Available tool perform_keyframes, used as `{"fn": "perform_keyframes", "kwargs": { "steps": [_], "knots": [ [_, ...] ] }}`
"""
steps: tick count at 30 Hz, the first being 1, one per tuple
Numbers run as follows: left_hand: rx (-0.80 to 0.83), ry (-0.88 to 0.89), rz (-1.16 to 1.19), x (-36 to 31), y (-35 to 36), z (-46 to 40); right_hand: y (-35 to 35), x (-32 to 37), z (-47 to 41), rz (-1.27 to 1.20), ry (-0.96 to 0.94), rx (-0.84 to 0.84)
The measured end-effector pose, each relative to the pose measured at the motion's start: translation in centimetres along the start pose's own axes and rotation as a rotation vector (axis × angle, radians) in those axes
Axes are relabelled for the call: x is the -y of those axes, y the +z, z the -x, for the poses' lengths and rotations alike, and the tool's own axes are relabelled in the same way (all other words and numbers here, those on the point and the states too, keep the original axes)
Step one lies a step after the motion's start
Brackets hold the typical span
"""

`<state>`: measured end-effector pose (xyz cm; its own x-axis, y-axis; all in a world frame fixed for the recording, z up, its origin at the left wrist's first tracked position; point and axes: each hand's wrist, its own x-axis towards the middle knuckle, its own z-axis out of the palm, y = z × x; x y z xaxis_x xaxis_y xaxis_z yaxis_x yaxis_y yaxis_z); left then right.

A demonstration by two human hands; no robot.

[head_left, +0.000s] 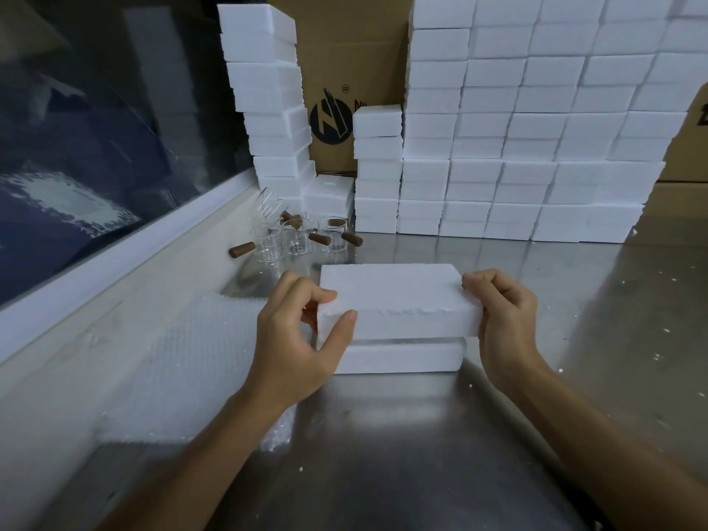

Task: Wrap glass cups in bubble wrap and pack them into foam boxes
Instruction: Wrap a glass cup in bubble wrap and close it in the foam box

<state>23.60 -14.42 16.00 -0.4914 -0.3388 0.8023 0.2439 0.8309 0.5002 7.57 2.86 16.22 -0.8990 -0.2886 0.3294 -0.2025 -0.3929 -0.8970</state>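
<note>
- At the middle of the table (574, 300), toward its near edge, a foam lid (394, 297) is held just above a foam box base (398, 356), its long axis running left to right across the view.
- The lid's left end is pinched by the left hand (299, 339), thumb on the front face and fingers curled over the top edge; the right end is gripped by the right hand (505, 323), fingers curled over the top corner. Each grip is closed on the lid, one at either short end.
- The lid is seen shifted slightly to the right of the base and sits slightly raised, so the next move is judged to turn on squaring the two outlines before pressing down.
- Toward the far left of the table the glass cups (299, 235) with brown handles are clustered, well apart from both hands, the left hand being nearer.
- A bubble wrap sheet (184, 369) lies along the left edge, beside the left forearm.
- The inside of the base is hidden by the lid, so whether a wrapped cup is inside cannot be told.
- Stacked foam boxes (517, 139) fill the far edge; the stacks are cut off at the top and right.
</note>
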Motion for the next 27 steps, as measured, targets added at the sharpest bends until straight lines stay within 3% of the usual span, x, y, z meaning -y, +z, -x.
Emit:
{"fn": "perform_keyframes", "kwargs": {
  "steps": [8, 15, 22, 27],
  "knots": [
    [-0.036, 0.104, -0.038, 0.3, -0.2, 0.0, 0.3, 0.5, 1.0, 0.107, -0.186, -0.001],
    [-0.004, -0.05, -0.001, 0.6, 0.0, 0.2, 0.1, -0.1, 1.0, 0.177, -0.108, 0.071],
    [0.144, -0.283, 0.036, 1.1, 0.1, 0.1, -0.5, -0.9, 0.5, 0.232, -0.052, 0.134],
    [0.154, -0.288, -0.004, 1.1, 0.2, -0.1, -0.4, -1.2, 0.9, 0.442, -0.071, 0.183]
  ]
}}
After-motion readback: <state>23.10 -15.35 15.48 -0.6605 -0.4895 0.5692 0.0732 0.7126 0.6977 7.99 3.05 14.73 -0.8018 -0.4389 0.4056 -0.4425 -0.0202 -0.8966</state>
